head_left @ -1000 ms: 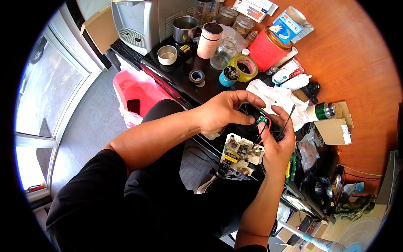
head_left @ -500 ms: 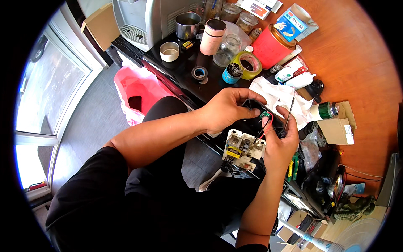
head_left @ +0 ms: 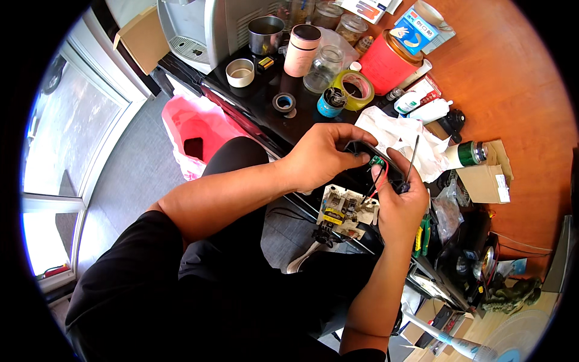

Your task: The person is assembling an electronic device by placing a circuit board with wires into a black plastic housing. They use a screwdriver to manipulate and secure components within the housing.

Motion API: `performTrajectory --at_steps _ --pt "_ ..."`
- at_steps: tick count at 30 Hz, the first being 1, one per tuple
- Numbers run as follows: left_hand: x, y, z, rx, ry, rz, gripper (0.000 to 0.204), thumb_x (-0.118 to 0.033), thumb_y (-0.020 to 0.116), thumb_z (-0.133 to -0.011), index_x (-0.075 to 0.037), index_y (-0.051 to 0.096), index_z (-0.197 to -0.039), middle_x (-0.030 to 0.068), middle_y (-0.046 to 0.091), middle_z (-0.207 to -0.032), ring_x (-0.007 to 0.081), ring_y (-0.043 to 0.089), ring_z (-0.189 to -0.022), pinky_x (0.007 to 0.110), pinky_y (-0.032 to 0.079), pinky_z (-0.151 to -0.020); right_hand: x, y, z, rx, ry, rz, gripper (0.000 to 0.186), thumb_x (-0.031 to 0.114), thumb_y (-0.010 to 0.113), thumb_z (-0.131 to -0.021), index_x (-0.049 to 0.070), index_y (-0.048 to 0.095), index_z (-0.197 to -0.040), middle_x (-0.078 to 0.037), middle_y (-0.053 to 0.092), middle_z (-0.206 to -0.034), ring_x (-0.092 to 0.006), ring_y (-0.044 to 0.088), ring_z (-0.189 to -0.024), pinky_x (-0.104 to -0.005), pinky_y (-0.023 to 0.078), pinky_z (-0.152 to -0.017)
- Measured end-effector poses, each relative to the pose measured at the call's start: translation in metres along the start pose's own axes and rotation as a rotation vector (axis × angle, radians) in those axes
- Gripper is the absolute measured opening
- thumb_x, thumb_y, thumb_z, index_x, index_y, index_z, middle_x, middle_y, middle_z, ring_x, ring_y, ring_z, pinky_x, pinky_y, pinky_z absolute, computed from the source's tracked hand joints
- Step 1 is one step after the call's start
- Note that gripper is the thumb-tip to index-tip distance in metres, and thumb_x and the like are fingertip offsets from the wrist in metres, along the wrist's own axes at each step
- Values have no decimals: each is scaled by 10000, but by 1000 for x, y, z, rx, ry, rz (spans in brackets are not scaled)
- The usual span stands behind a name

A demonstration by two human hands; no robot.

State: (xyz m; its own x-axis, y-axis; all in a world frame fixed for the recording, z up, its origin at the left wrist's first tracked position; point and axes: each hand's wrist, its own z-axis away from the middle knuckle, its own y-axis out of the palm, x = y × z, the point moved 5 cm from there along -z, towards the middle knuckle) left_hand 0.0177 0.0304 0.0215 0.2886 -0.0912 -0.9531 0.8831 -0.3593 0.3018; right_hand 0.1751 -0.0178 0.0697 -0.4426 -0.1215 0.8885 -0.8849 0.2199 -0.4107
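1. Left hand [head_left: 316,157]: thumb and fingers closed in a pinch on the left end of a black casing [head_left: 362,146]; the thumb tip lies just beside a small green circuit board [head_left: 377,161].
2. Right hand [head_left: 399,202]: fingers wrapped behind the right end of the same casing, thumb raised in front at the lower edge of the circuit board. Whether the thumb presses on the board cannot be determined.
3. A slender dark rod [head_left: 414,155] rises, tilted, from among the right hand's fingers; its lower end is hidden.
4. Position of casing: raised between both hands, above the near edge of the black worktop [head_left: 259,102]. Red and black wires [head_left: 384,181] run down from the board.
5. Below the casing sits a pale, soiled mechanism plate [head_left: 356,212] bearing a yellow-wrapped part [head_left: 333,215]. Its support is not clearly visible.
6. Beyond the left hand, on the worktop: a dark tape roll [head_left: 283,102], a blue container [head_left: 330,107], a yellow tape roll [head_left: 365,90], an open glass jar [head_left: 324,69] and a pink tumbler [head_left: 300,54].
7. Beyond the right hand: crumpled white paper [head_left: 416,145], a green-and-white flask [head_left: 464,155] and an open cardboard box [head_left: 485,181].
8. On the grey floor [head_left: 136,163], left: a pink plastic bag [head_left: 208,120].
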Motion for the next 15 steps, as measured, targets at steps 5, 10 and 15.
performTrajectory --at_steps 5,10,15 --pt "-5 1 0 9 18 -21 315 45 687 -891 21 650 -1203 42 682 -1096 83 614 -1012 240 504 -913 -2 -3 0 15 -9 -3 399 73 766 -860 -64 647 -1215 -137 720 -1073 -153 645 -1004 -300 487 -932" --pt "-1 4 3 41 1 2 333 38 672 -894 28 640 -1224 50 682 -1111 84 615 -1013 236 502 -905 5 -3 2 8 -12 10 363 82 779 -854 -70 663 -1163 -125 724 -1027 -142 637 -957 -294 489 -906" --pt "-1 4 -1 246 -88 223 465 59 633 -828 42 603 -1292 59 689 -1070 77 620 -938 236 511 -817 -1 -8 3 -26 78 -31 345 105 788 -853 -76 671 -1123 -112 724 -984 -129 633 -892 -278 499 -844"
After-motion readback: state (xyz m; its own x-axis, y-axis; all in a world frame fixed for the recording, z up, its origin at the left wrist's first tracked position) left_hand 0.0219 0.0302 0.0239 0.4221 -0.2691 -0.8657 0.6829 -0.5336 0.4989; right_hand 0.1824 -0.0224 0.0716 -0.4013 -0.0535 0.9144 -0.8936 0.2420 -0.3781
